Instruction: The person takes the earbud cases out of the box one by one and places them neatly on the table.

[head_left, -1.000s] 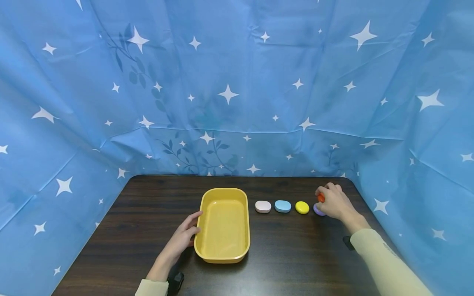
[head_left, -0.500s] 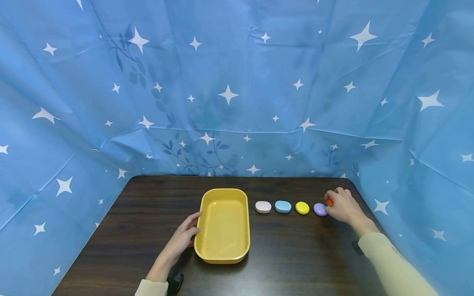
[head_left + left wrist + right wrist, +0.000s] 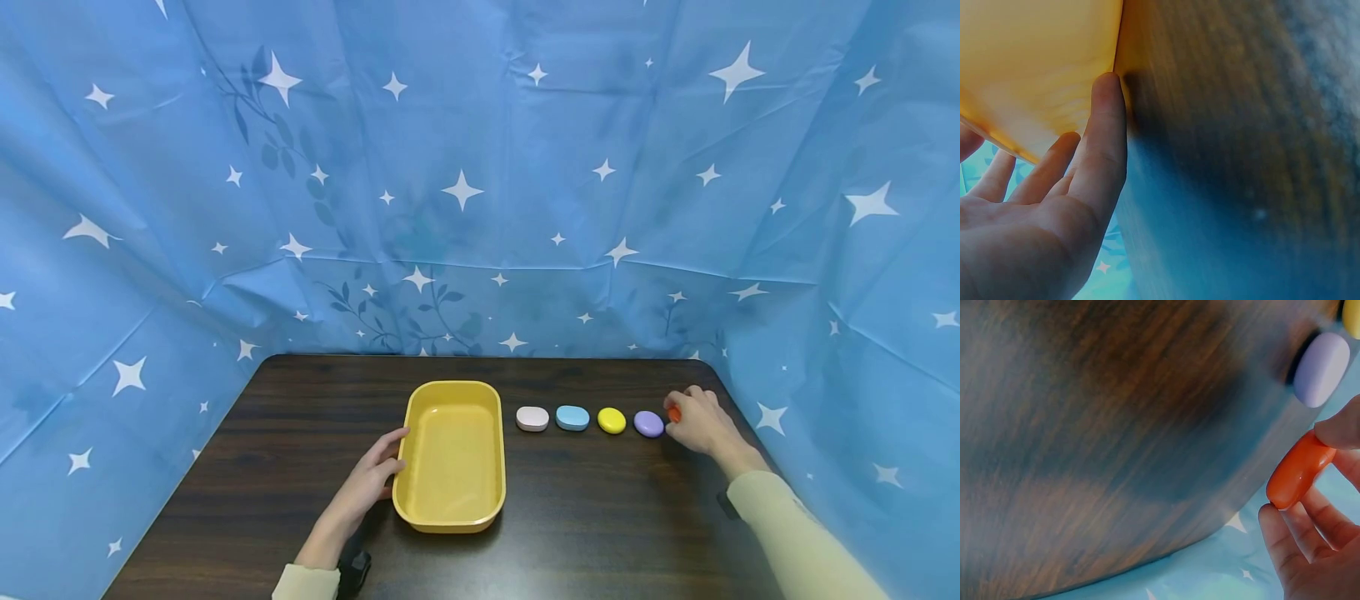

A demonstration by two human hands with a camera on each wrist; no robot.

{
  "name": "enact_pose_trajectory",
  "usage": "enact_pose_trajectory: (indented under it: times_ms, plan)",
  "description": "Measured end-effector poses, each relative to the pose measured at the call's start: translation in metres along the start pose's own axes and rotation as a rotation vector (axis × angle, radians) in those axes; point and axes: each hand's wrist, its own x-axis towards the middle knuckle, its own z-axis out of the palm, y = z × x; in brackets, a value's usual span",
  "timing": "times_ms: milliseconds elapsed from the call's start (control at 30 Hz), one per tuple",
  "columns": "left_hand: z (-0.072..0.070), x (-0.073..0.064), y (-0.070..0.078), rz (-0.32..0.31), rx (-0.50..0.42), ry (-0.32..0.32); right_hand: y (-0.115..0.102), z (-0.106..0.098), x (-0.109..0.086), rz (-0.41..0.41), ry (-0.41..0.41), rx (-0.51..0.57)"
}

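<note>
My right hand (image 3: pixel 701 421) pinches a glossy orange oval piece (image 3: pixel 1300 469) between thumb and fingertips, near the table's right side. Just left of it, in the head view, lies a smooth purple oval piece (image 3: pixel 648 424). My left hand (image 3: pixel 363 479) rests against the left side of a yellow rectangular tray (image 3: pixel 401 500). Fairly straight fingers (image 3: pixel 1109 119) touch the tray's outer wall in the left wrist view. Nothing lies inside the tray.
Left of the purple piece, a yellow round piece (image 3: pixel 611 421), a light blue oval piece (image 3: pixel 572 418) and a pale pink oval piece (image 3: pixel 532 419) form a row. The dark wooden table (image 3: pixel 585 533) meets a blue star-patterned curtain (image 3: pixel 480 208) at the back.
My right hand has moved right and slightly down with the orange piece, from over the purple piece to its right side, uncovering the purple piece. The left hand and tray have stayed put.
</note>
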Motion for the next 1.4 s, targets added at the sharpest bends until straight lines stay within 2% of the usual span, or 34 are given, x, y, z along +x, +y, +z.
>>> enact_pose_trajectory:
  times_ms: [467,767,1033,1400]
  plan:
    - [0.001,-0.001,0.000,0.001,0.002,-0.010,0.010,0.017,-0.002,0.041,-0.072,0.030]
    - [0.002,0.001,-0.003,0.001,-0.005,-0.016,0.013,0.021,-0.003,0.032,-0.043,0.013]
    - [0.002,0.000,-0.002,0.012,-0.002,-0.013,0.009,0.014,-0.006,0.043,-0.022,0.029]
    - [0.004,0.000,0.001,0.055,0.095,0.034,-0.013,0.007,-0.018,0.009,0.078,0.057]
